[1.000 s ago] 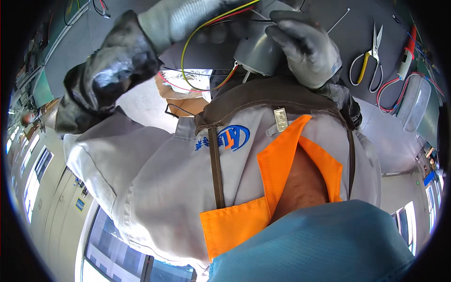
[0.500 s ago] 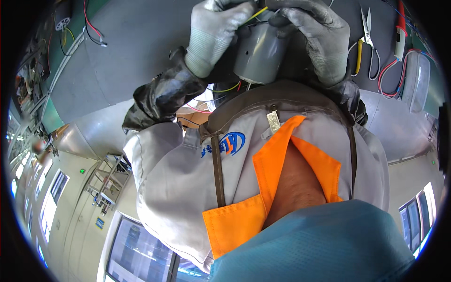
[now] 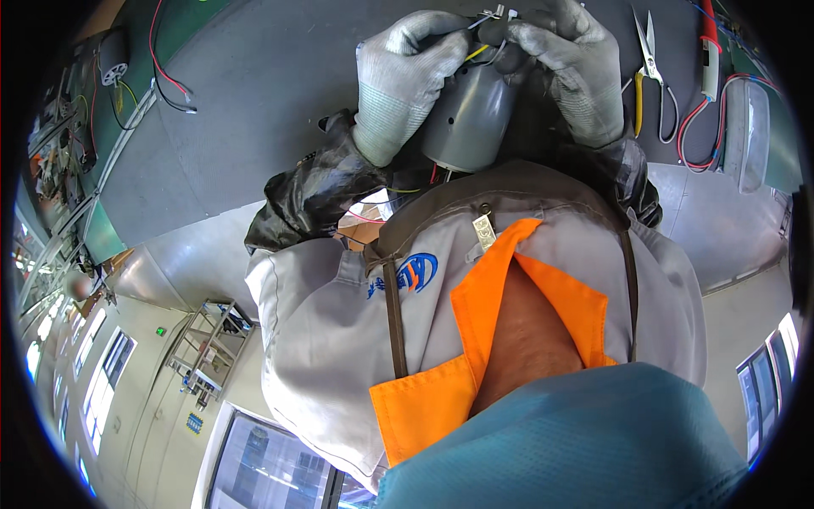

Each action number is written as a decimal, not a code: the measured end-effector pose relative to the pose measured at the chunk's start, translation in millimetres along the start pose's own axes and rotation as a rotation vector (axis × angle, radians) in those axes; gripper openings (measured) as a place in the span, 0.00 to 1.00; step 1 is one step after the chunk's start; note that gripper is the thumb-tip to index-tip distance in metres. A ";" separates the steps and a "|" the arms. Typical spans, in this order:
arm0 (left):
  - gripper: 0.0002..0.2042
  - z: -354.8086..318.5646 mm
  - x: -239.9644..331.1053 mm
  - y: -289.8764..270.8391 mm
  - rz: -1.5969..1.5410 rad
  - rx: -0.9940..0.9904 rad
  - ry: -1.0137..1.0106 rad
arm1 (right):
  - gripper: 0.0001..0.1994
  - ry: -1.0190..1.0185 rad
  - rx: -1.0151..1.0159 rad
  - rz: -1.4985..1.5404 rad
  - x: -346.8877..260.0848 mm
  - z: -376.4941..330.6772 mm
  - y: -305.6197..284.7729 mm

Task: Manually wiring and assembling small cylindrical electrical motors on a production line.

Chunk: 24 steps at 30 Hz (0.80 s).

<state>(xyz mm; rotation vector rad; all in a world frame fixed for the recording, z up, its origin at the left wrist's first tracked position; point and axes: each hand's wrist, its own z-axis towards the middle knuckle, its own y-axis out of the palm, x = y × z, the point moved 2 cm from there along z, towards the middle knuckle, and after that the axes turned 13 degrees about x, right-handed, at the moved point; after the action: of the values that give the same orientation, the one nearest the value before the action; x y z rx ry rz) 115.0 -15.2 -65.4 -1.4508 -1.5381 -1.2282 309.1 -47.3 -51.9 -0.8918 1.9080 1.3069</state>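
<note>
A grey cylindrical motor (image 3: 471, 123) lies on the dark worktop close to my chest, its shaft end toward me. Thin wires rise from its far end, among them a yellow wire (image 3: 477, 53) and a pale one. Small metal wire terminals (image 3: 497, 12) show just above my fingertips. My left hand (image 3: 413, 75), in a pale knitted glove, is closed in a pinch on a wire. Opposite it, my gloved right hand (image 3: 577, 68) has its dark fingertips pinched together at the wire ends; its fingers partly hide what they hold.
Scissors (image 3: 649, 72) with one yellow handle lie to the right. Beside them is a red-and-white tool (image 3: 710, 59) with coloured leads, then a translucent oblong case (image 3: 749, 136). Another motor (image 3: 112, 58) with loose wires lies far left, near a metal rail (image 3: 119, 157).
The whole view has shifted slightly, bringing more worktop into sight. My fingers have come closer together above the motor, and the metal terminals now show between them.
</note>
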 end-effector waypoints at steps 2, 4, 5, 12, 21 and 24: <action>0.07 0.5 4.8 1.3 0.129 0.012 0.066 | 0.32 -0.040 0.088 -0.016 -1.9 -0.6 6.9; 0.07 -0.3 2.2 1.3 0.080 0.011 0.046 | 0.32 -0.039 0.070 -0.003 -0.9 1.0 3.6; 0.07 -0.7 2.1 1.3 0.028 0.011 0.028 | 0.32 -0.038 0.051 0.008 0.3 2.7 2.2; 0.07 3.4 11.6 15.3 0.169 -0.029 0.152 | 0.27 0.102 -0.123 -0.257 -25.5 17.6 -1.7; 0.08 1.9 25.3 47.7 0.527 -0.018 0.542 | 0.13 -0.247 -0.002 -0.745 -38.3 4.6 -6.3; 0.12 -7.5 32.0 50.9 0.588 -0.002 0.495 | 0.05 -0.971 0.071 -1.261 -40.3 1.7 -12.6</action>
<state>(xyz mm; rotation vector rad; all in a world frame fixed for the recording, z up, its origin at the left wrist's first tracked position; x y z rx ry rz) 159.4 -14.9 -24.2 -1.3317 -0.7096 -1.1035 342.2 -42.2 -26.0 -0.8933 0.4030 0.6120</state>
